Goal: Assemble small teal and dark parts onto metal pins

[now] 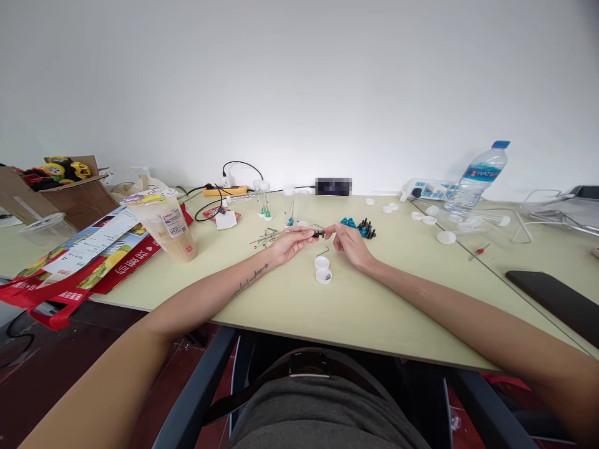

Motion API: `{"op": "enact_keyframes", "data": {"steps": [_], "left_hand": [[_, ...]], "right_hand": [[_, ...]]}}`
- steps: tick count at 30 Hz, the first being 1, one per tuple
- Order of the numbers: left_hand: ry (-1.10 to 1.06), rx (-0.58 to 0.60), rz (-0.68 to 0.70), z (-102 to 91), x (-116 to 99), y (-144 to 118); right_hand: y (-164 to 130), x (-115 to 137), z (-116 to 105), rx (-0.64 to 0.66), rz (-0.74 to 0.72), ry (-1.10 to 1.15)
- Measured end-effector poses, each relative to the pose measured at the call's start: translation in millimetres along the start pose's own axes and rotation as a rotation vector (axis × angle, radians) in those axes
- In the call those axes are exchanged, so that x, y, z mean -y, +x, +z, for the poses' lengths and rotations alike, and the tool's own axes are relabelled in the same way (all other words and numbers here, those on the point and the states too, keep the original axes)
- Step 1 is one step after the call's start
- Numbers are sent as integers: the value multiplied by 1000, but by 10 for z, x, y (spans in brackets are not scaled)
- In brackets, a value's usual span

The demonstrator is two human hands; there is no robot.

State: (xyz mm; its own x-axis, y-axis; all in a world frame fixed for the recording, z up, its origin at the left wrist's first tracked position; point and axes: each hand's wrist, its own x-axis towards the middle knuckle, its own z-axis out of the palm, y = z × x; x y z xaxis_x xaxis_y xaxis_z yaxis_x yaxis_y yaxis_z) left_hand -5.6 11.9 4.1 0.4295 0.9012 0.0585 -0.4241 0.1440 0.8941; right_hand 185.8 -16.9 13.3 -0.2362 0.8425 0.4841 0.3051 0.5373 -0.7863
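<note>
The pale green desk point(290, 305) carries everything. Well to the left of the fingers stands an iced drink cup point(167, 226); far to their right lies a tilted water bottle point(477, 174). Just beyond the fingers sits a heap of small blue and black parts point(359, 227), and left of them a scatter of thin pins point(266, 238). Just below the fingers rest two small white caps point(322, 269), touching each other. The left hand point(291, 242) and right hand point(349, 244) meet above the desk — both sets of fingers pinched on one small black part point(319, 234), held between them, clear of the surface.
</note>
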Motion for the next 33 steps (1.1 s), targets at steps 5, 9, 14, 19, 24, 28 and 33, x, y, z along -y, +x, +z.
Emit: {"op": "enact_keyframes", "data": {"steps": [5,9,14,19,24,28,33], "left_hand": [[-11,-12,1,6,-6,-5],[-8,-7,0,10,-10,-8],[-8,-1,9,3,-3,-3],[-4,4,3,-4,1,-2],[-10,6,4,-6,1,6],[-13,-7,5,-6,3,9],[-3,-5,-2,-2,-2,0]], "right_hand": [[0,3,-3,-18,9,-2],[1,4,-4,-13,3,-11],[0,-3,-4,-30,-19,-18],[1,4,-6,-14,2,-20],[0,18,-6,-5,-1,-23],[0,20,-6,-22,4,-25],[1,9,-5,-9,-12,-21]]}}
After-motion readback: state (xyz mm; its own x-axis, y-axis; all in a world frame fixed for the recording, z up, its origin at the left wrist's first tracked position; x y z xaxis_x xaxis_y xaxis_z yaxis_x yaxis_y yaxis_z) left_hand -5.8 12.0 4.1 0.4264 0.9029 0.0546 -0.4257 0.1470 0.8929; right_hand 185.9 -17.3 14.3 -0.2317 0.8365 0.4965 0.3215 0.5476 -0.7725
